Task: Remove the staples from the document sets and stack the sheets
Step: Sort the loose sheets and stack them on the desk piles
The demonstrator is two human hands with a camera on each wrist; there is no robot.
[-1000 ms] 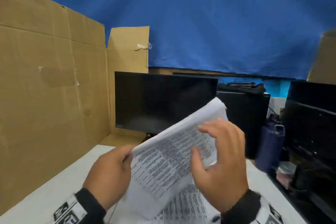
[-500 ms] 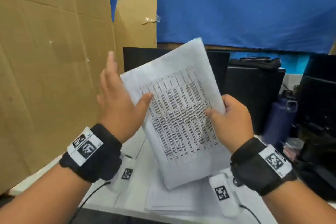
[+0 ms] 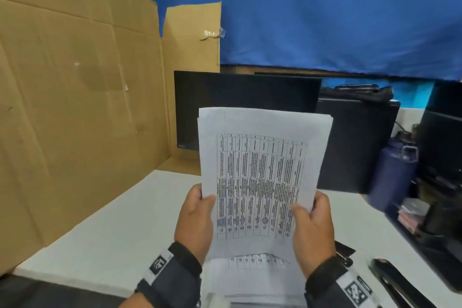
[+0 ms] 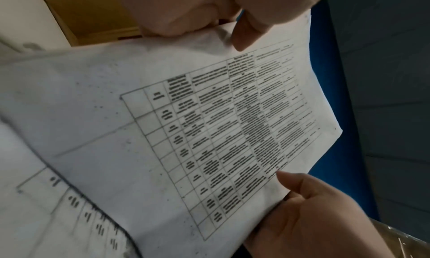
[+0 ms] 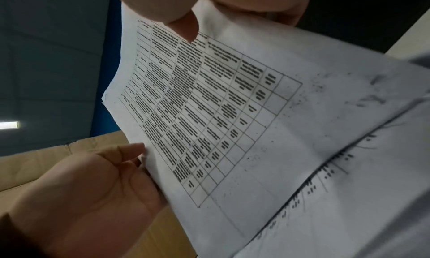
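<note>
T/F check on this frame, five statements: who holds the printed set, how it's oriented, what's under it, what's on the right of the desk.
1. Both hands hold the document set, the left hand at its left edge and the right hand at its right. True.
2. The set lies flat on the white desk. False: it is held upright above the desk.
3. More printed sheets lie on the desk below the held set. True.
4. The monitor behind the set shows a bright image. False: its screen is dark.
5. A red mug stands right of the set. False: a dark blue bottle stands there.
</note>
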